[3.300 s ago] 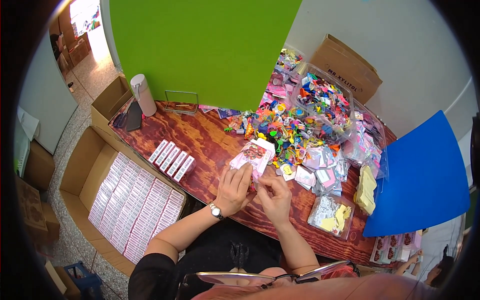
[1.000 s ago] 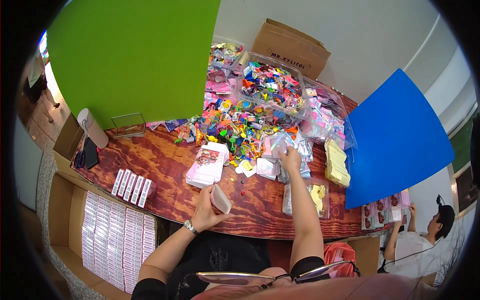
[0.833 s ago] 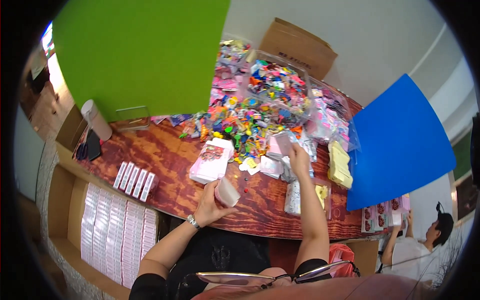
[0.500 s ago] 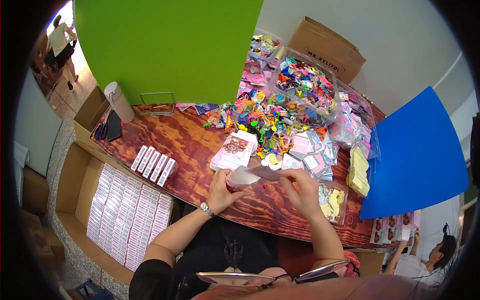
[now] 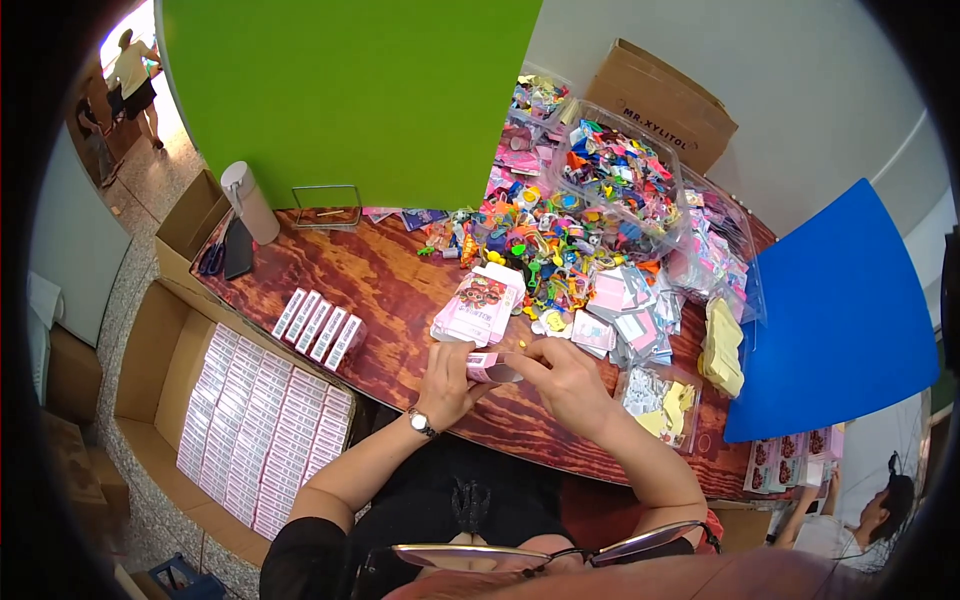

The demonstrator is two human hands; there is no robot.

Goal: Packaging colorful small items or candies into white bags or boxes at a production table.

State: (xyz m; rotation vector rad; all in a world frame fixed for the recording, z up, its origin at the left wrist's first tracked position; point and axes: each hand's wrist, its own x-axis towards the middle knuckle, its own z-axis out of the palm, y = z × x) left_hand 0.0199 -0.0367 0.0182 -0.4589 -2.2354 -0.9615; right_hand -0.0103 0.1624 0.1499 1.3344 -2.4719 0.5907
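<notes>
A small pink carton (image 5: 480,368) is held above the table's near edge. My left hand (image 5: 446,384) wraps round its left side, with a watch on that wrist. At the carton's open right end, my right hand (image 5: 570,388) has its thumb and fingertips closed on the edge. A greyish surface shows in the opening; whether it is a card or the carton's inside is unclear. Just beyond lies a stack of flat pink cartons (image 5: 478,308) with a printed picture. Pink and grey cards (image 5: 630,310) lie to the right of it.
Mixed small plastic toys (image 5: 540,240) heap up at the back, some in a clear bin (image 5: 620,170). Filled cartons (image 5: 318,328) stand in a row at left, above a large box of packed cartons (image 5: 265,420). A clear tray (image 5: 660,405) sits right; a blue sheet (image 5: 840,330) stands beyond.
The greyish card in my right hand no longer shows separately. My right hand has moved left and down to the carton's opening, and the carton has turned to lie more level.
</notes>
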